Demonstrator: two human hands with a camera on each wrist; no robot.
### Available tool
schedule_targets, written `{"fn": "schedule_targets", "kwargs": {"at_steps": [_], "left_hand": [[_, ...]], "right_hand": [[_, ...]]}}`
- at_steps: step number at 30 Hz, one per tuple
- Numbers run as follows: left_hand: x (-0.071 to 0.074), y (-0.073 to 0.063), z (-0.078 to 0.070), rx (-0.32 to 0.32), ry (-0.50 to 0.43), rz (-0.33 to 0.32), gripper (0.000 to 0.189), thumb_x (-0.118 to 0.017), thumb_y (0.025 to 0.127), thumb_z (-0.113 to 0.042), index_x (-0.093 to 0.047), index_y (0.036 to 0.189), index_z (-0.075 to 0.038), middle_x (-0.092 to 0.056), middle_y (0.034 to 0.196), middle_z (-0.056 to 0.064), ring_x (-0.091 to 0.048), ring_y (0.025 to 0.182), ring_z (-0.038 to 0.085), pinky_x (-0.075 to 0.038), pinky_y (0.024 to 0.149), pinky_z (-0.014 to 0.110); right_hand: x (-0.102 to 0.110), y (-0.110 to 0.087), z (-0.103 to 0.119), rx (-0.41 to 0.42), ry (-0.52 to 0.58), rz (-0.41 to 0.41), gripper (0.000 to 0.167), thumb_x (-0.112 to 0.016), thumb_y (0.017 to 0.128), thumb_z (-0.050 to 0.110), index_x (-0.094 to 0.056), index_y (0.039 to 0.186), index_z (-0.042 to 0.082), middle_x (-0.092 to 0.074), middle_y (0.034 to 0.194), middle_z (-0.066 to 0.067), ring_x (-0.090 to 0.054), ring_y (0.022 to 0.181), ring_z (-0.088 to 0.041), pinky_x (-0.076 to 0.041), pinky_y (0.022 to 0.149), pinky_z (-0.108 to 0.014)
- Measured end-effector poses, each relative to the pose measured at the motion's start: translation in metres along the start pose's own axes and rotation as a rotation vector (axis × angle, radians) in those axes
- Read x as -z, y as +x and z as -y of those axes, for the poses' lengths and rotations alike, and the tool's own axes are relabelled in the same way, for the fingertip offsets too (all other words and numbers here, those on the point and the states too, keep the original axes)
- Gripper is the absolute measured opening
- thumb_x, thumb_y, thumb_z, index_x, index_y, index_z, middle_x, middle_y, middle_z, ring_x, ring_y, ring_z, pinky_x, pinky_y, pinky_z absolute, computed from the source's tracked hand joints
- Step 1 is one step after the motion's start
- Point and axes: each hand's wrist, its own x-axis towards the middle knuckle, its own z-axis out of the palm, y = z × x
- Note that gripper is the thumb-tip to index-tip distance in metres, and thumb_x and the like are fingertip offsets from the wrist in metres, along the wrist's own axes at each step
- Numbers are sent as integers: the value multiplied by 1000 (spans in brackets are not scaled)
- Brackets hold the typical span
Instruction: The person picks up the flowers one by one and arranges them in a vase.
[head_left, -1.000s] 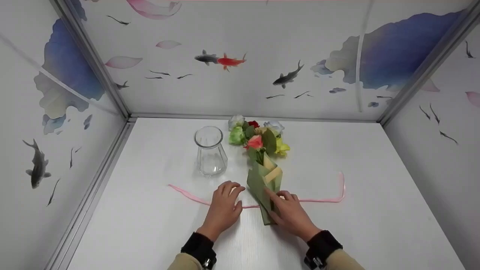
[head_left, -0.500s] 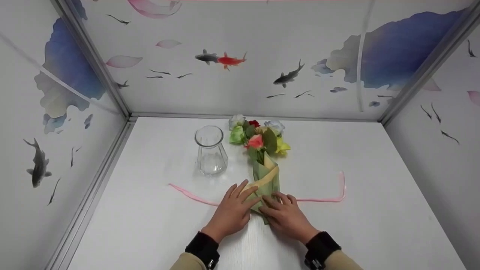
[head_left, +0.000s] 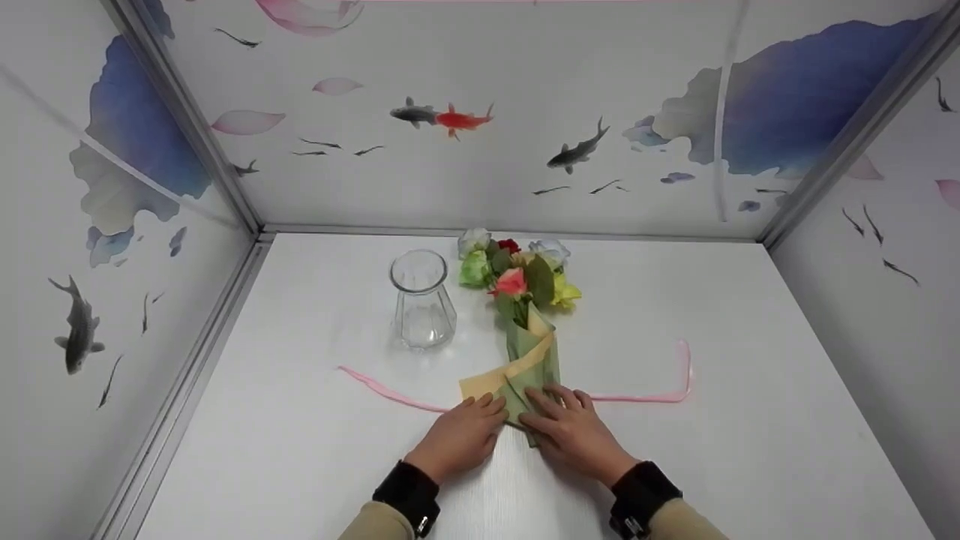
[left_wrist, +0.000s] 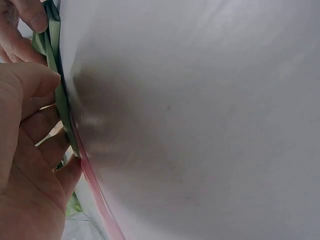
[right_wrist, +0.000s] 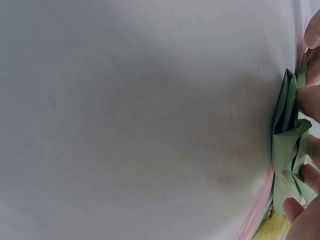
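Green wrapping paper [head_left: 534, 375] with a cream inner side surrounds the stems of a bouquet of artificial-looking flowers [head_left: 511, 281] lying on the table. A cream-edged flap [head_left: 481, 382] is spread out to the left. On that flap rest the fingertips of my left hand [head_left: 465, 435]; in the left wrist view its thumb [left_wrist: 42, 80] is beside the paper's edge. My right hand [head_left: 574, 431] presses the lower right part of the wrap with spread fingers. Beneath the paper runs a pink ribbon [head_left: 637, 398], its middle hidden, its ends out to both sides.
A clear glass vase [head_left: 424, 315] stands upright left of the bouquet. White panels printed with fish and petals enclose the white table [head_left: 750, 465] at the back and both sides, joined by grey metal frame strips [head_left: 510, 235].
The left side of the wrap has been unfolded outward to the left, showing its cream inside. My left hand moved onto the paper, then down to its lower left edge. My right hand stayed on the wrap.
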Motion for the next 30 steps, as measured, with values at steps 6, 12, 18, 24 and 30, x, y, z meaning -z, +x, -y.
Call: {"fn": "schedule_targets", "kwargs": {"at_steps": [6, 12, 18, 24, 30], "left_hand": [[2, 1, -1, 2, -9, 23, 39, -53, 105, -18, -62, 141, -9, -58, 147, 7, -50, 140, 25, -41, 113, 44], [3, 3, -1, 15, -61, 30, 36, -53, 104, -15, -65, 137, -10, -58, 147, 7, -50, 140, 27, -41, 113, 46], [5, 4, 0, 18, -103, 33, 33, -53, 104, -14, -66, 135, -10, -58, 147, 8, -50, 140, 27, -41, 113, 48], [7, 3, 1, 2, -113, 20, 31, -52, 105, -14, -68, 132, -10, -59, 145, 9, -51, 139, 30, -42, 111, 50], [7, 3, 0, -10, -111, 8, 29, -52, 105, -14, -69, 128, -10, -61, 144, 9, -52, 137, 30, -44, 109, 52]], "right_hand": [[0, 0, 1, -7, -30, 36, 32, -73, 95, 29, -74, 127, 25, -57, 148, -11, -51, 130, -34, -43, 92, -54], [-2, 0, 1, -25, -78, 28, 34, -72, 95, 32, -73, 128, 25, -55, 149, -13, -52, 128, -33, -43, 91, -54], [-3, 3, 1, -2, -152, -54, 29, -73, 94, 32, -73, 121, 23, -58, 145, -14, -55, 124, -34, -44, 89, -54], [-2, 6, 0, 26, -222, -165, 23, -63, 97, 27, -69, 116, 16, -64, 135, -15, -59, 115, -39, -46, 87, -58], [2, 7, -4, 3, -259, -273, 31, -40, 108, 25, -66, 106, 9, -65, 132, -18, -60, 119, -43, -45, 90, -63]]}}
